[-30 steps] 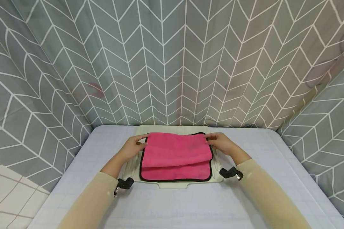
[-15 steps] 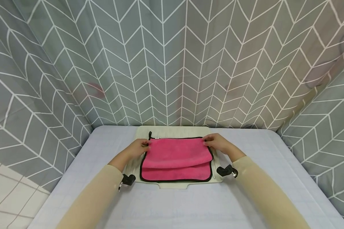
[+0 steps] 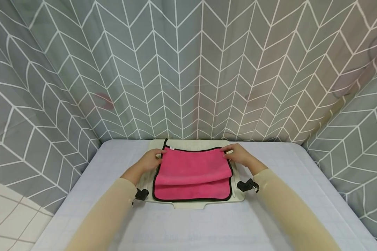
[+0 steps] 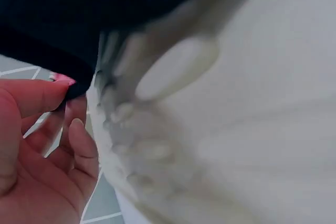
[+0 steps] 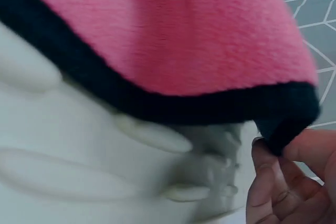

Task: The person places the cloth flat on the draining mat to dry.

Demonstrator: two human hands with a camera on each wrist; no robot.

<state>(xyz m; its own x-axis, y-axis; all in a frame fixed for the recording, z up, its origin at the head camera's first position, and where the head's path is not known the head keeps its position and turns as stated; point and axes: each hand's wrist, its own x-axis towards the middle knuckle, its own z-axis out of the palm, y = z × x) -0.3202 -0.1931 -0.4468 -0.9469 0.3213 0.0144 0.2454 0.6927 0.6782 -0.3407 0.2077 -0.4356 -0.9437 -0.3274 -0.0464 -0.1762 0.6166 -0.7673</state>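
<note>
A pink towel [image 3: 194, 167] with a black border lies over a cream plastic board [image 3: 189, 205], with a crosswise fold near its front. At its far left my left hand [image 3: 149, 160] pinches the black border between thumb and fingers. My right hand [image 3: 238, 155] pinches the far right corner. In the right wrist view, that towel corner [image 5: 294, 111] hangs slightly above the board [image 5: 63, 182], with the right fingertips [image 5: 262, 153] at its tip. A black loop [image 3: 165, 143] and small white tag show at the far left corner. Raised oval ridges mark the board [image 4: 178, 69].
The board rests on a table covered by a pale cloth [image 3: 188, 226]. A grey curtain [image 3: 188, 69] with white zigzag lines stands behind and at both sides. White tiles [image 3: 9, 216] show at lower left. Each wrist wears a black camera mount [image 3: 246, 185].
The left hand has shifted its hold slightly toward the front. The towel's far black border, loop and tag have come into view. The right hand keeps its corner, moving slightly left.
</note>
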